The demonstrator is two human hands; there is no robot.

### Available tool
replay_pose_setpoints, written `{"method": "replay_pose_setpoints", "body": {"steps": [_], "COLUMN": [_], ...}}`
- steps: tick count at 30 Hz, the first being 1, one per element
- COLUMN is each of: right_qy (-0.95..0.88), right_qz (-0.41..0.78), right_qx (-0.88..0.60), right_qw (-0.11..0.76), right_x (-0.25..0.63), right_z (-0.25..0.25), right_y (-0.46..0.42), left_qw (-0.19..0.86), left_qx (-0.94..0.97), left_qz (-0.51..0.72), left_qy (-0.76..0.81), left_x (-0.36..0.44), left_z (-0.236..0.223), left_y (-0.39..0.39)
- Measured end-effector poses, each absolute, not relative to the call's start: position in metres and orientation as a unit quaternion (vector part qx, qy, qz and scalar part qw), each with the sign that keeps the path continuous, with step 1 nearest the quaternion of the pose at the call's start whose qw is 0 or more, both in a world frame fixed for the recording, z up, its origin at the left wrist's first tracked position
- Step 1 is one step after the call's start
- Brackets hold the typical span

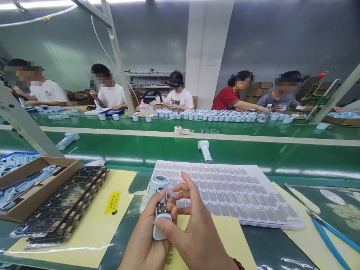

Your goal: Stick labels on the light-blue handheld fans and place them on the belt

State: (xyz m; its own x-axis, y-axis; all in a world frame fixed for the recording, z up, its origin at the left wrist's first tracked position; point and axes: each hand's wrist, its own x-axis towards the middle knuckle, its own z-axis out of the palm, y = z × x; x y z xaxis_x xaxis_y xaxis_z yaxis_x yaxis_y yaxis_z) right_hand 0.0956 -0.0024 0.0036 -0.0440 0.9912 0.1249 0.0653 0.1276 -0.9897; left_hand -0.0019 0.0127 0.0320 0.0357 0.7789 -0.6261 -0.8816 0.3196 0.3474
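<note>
A light-blue handheld fan housing [159, 234] is in my hands at the front middle, its round head pointing away from me. A small black circuit board [162, 207] with light components shows in its handle. My left hand [149, 236] wraps round the handle from the left and below, thumb along its side. From the right, my right hand [194, 221] has its thumb on the near part of the handle and curled fingers against the side; its index finger sticks up. The fingers partly hide the board. Just beyond lies a stack of sheets with grey stickers [225, 187].
Black circuit board panels [67, 202] lie left on yellow paper, beside a cardboard box [67, 163] of blue parts. Blue-handled pliers [329, 236] and a pale tool [303, 198] lie right. Another fan [205, 150] rests on the green conveyor belt [135, 148]. Several people work opposite.
</note>
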Motion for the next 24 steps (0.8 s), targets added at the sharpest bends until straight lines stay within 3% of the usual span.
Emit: {"method": "replay_pose_setpoints", "body": {"steps": [7, 16, 24], "right_qy": [-0.542, -0.626, -0.533], "right_qz": [0.561, 0.397, 0.482], "right_qx": [-0.415, -0.416, -0.457], "right_qw": [0.467, 0.527, 0.524], "right_x": [0.102, 0.094, 0.115], "right_z": [0.004, -0.015, -0.025], "right_y": [0.000, -0.003, 0.002], "left_qw": [0.740, 0.726, 0.696], "left_qx": [-0.061, -0.099, -0.065], "left_qz": [0.551, 0.555, 0.572], "left_qy": [0.381, 0.395, 0.429], "left_x": [-0.004, -0.008, -0.023], "left_z": [0.032, 0.035, 0.026], "left_y": [0.010, 0.013, 0.014]}}
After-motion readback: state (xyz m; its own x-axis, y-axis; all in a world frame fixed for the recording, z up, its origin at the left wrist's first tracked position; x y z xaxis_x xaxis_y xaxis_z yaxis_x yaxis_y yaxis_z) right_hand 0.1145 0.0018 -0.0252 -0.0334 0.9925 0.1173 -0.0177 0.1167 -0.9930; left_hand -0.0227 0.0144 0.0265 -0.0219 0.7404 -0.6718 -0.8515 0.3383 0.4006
